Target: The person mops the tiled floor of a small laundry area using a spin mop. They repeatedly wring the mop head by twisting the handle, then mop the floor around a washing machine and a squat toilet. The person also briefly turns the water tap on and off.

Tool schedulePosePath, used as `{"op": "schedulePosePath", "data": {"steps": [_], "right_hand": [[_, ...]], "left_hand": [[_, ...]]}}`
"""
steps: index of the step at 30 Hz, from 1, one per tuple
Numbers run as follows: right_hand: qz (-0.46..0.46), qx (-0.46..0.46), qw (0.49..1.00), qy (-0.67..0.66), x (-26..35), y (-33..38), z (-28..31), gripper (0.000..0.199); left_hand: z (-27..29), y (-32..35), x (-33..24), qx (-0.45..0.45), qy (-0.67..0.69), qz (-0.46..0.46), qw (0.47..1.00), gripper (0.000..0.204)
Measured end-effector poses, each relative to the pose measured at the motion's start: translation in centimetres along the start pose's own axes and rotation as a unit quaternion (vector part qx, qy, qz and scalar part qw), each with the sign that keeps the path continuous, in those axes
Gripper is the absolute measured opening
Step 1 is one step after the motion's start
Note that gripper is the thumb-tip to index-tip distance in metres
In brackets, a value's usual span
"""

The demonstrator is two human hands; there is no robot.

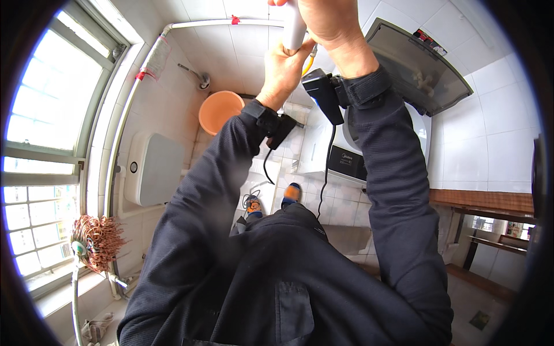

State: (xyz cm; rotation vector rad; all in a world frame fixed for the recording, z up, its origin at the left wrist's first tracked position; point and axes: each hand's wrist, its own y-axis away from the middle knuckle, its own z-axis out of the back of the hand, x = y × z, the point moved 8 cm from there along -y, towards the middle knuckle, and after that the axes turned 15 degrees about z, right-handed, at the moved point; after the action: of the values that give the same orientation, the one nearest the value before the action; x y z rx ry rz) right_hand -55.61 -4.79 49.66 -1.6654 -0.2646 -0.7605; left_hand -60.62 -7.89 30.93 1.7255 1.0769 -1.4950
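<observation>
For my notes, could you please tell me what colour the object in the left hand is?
The held object is white, in the head view.

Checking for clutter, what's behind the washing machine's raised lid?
Past the lid, white wall tiles and a red-and-black item show; whatever sits directly behind is covered.

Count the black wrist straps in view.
2. One black strap is around the wrist of the left hand; the other strap is around the wrist of the right hand. Neither is fully hidden.
</observation>
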Motion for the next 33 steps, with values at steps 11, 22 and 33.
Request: {"op": "schedulePosePath", "data": {"steps": [11, 22, 33], "right_hand": [[0.092, 0.029, 0.995, 0.010, 6.6, -1.7, -0.8, 0.021], [-0.119, -0.012, 0.971, 0.209, -8.0, 7.9, 2.0, 0.026], [-0.055, 0.045, 0.990, 0.124, -7.1, 6.0, 1.1, 0.030]], "left_hand": [[-2.1, 0.5, -5.5, 0.233, -0.136, 0.030, 0.962, 0.039], [1.3, -3.0, 8.5, 0.098, -0.293, -0.093, 0.946, 0.032], [2.3, -1.5, 10.1, 0.088, -0.064, 0.096, 0.989, 0.021]]}}
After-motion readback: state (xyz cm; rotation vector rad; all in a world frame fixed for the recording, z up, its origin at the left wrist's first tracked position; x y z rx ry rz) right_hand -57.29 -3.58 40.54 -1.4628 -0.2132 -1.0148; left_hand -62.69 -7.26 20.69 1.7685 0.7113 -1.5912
